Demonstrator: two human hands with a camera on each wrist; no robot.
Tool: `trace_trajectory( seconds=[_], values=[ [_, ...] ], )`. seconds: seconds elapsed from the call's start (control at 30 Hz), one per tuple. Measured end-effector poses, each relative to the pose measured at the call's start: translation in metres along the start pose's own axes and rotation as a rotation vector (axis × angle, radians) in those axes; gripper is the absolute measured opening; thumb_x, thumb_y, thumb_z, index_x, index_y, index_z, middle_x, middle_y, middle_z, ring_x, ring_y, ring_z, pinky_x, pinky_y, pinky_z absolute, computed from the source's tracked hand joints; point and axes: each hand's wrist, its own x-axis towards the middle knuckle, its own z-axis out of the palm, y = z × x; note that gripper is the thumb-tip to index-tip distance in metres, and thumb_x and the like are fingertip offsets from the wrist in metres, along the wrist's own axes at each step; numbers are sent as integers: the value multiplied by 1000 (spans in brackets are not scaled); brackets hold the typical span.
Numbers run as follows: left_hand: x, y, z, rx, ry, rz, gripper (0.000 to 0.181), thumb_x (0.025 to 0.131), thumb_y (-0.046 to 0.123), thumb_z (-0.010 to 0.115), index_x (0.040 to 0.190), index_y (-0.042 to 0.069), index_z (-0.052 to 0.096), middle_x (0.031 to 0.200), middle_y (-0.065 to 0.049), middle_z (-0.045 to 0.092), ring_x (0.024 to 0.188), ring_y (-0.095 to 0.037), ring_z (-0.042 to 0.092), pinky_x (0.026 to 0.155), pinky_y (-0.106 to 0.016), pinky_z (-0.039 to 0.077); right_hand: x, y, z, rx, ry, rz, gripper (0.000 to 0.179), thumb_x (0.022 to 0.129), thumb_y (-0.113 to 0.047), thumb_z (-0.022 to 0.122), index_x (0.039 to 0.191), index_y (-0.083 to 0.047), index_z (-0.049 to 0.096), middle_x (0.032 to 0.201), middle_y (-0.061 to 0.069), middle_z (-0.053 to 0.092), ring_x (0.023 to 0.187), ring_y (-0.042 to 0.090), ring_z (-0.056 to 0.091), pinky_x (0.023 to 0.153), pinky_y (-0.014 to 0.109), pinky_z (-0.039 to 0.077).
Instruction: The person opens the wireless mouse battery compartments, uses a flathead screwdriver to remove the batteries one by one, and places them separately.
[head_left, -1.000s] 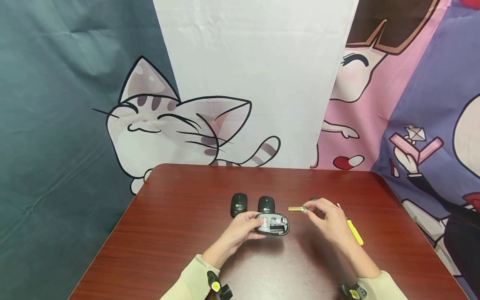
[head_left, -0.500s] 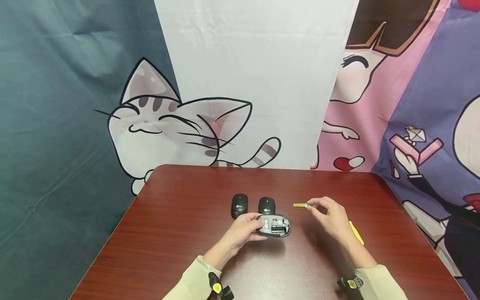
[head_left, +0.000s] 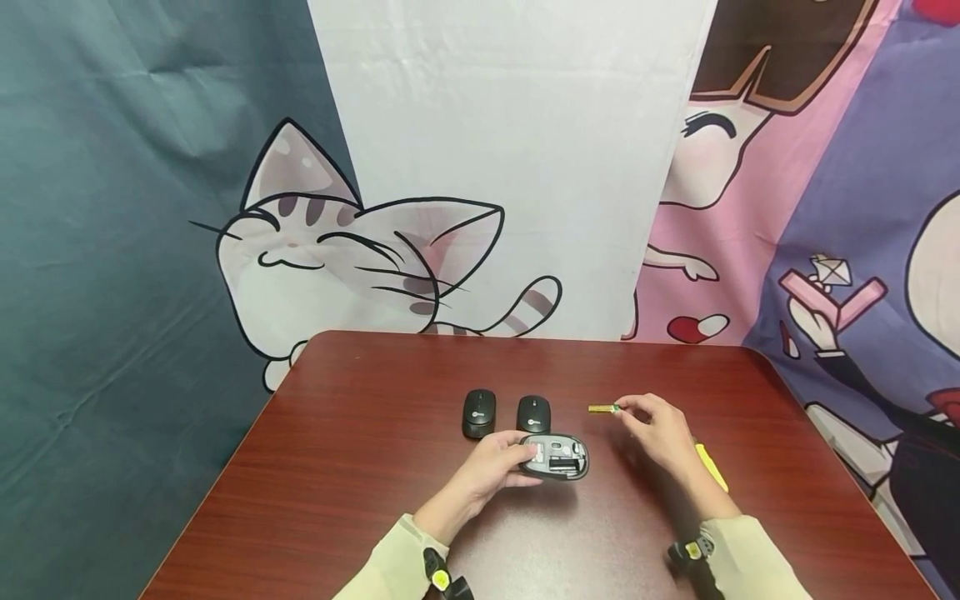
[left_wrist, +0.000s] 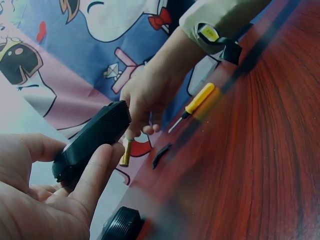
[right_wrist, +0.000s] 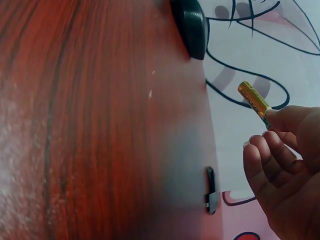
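Note:
My left hand (head_left: 487,471) holds a black computer mouse (head_left: 566,458) above the table, thumb on its grey underside. That underside faces up toward the head view, with the battery compartment uncovered and its slot dark. To the right, my right hand (head_left: 663,435) pinches a gold battery with a green end (head_left: 602,409) between thumb and fingertips. The battery is apart from the mouse and points left toward it. In the right wrist view, the other fingers of that hand curl loosely below the battery (right_wrist: 253,99).
Two more black mice, one on the left (head_left: 479,413) and one nearer the middle (head_left: 534,412), sit on the table behind the held mouse. A yellow-handled screwdriver (left_wrist: 200,98) and a small black curved piece (left_wrist: 161,155) lie beyond my right hand. Printed cloth hangs behind the table.
My right hand has drawn the battery slightly right and away from the mouse. My left hand has shifted a little right and nearer with the mouse.

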Motion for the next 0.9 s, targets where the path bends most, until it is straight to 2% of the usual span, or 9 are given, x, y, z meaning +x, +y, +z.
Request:
trace_trajectory(
  seconds=[0.3, 0.53, 0.7, 0.8, 0.9],
  values=[
    [-1, 0, 5, -13, -9, 12, 38, 95, 6, 60, 126, -16, 56, 104, -17, 71, 88, -20, 71, 82, -40, 65, 5, 14, 8, -47, -53, 53, 10, 88, -16, 78, 97, -15, 77, 87, 2, 67, 79, 21, 58, 66, 36, 48],
    [1, -2, 8, -24, -15, 16, 37, 95, 6, 60, 125, -15, 57, 103, -15, 70, 90, -21, 70, 83, -41, 65, 11, 22, 16, -63, -96, 68, 10, 88, -17, 77, 96, -13, 76, 85, 3, 66, 75, 19, 56, 64, 31, 45],
    [2, -3, 9, -29, -20, 11, 36, 95, 6, 61, 124, -15, 58, 102, -16, 70, 90, -21, 71, 83, -41, 65, 14, 25, 20, -52, -148, 98, 10, 89, -17, 76, 98, -13, 76, 85, 4, 64, 75, 19, 58, 64, 30, 47],
    [3, -5, 9, -30, -21, 4, 35, 95, 6, 61, 123, -15, 58, 103, -16, 70, 90, -22, 71, 83, -40, 65, 15, 26, 21, -68, -166, 108, 11, 89, -17, 75, 99, -12, 76, 91, 8, 68, 82, 26, 63, 70, 39, 53],
    [3, -5, 10, -32, -19, 5, 35, 95, 6, 61, 122, -15, 59, 103, -17, 70, 90, -22, 71, 82, -40, 65, 17, 27, 21, -103, -184, 111, 12, 90, -17, 74, 101, -12, 76, 100, 13, 72, 95, 36, 66, 84, 53, 56]
  ],
)
